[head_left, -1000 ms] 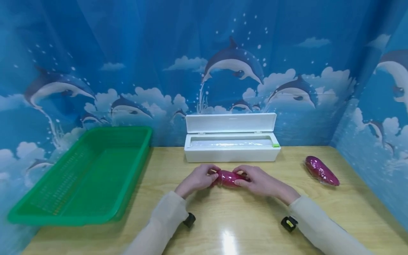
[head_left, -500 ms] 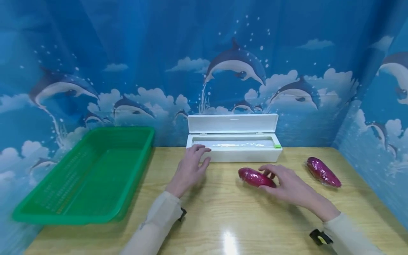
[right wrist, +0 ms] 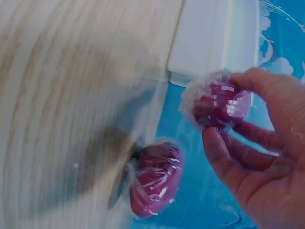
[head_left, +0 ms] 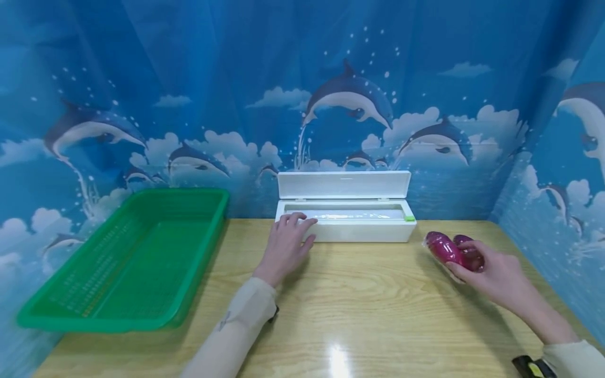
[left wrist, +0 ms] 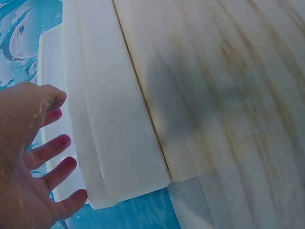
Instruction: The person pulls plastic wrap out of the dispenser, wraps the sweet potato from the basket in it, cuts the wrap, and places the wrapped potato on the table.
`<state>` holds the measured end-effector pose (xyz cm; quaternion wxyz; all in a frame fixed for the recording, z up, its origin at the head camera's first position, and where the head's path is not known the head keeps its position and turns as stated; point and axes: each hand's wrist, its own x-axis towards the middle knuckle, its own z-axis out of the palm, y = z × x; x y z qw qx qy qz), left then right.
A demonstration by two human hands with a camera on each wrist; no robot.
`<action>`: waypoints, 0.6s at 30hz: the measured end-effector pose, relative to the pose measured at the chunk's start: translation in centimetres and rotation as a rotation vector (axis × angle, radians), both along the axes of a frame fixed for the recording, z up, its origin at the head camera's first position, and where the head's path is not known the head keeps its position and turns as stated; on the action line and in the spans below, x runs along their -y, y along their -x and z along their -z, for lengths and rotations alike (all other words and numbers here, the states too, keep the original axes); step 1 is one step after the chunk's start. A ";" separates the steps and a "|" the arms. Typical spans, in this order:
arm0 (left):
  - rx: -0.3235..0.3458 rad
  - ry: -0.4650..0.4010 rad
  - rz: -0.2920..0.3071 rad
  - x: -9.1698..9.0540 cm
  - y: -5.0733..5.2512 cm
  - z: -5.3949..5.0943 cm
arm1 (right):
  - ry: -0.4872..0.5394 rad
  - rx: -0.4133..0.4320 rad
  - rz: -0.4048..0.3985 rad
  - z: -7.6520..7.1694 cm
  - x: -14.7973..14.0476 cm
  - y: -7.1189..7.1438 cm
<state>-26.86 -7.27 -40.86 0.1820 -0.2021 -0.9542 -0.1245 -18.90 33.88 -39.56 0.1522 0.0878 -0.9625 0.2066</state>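
Note:
In the head view my right hand holds a shiny magenta, tapered vegetable wrapped in clear film, raised above the table at the right. The right wrist view shows this wrapped vegetable pinched between thumb and fingers. A second wrapped vegetable lies on the table just behind it, partly covered by the hand; the right wrist view shows this second one apart from the fingers. My left hand, fingers spread and loosely bent, hovers at the left front of the white cling film box, holding nothing.
The box's lid stands raised, with a clear film roll inside and a green tab at its right end. A green basket stands at the left. A dolphin-print curtain borders the table.
Both hands held the wrapped vegetable at the centre. The left hand let go and moved up to the box; the right hand carried the vegetable rightward, close to the second one.

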 end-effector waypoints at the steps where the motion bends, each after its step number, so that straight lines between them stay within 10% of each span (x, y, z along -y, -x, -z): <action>1: 0.003 0.014 -0.007 0.0 0.0 0.0 | -0.016 0.008 0.017 0.1 -0.1 0.2; 8: 0.020 0.090 -0.050 -0.4 0.1 0.2 | -0.081 0.080 0.044 0.7 0.1 2.5; 18: 0.015 0.108 -0.053 -0.4 0.0 0.3 | -0.197 -0.047 -0.039 2.2 0.5 4.1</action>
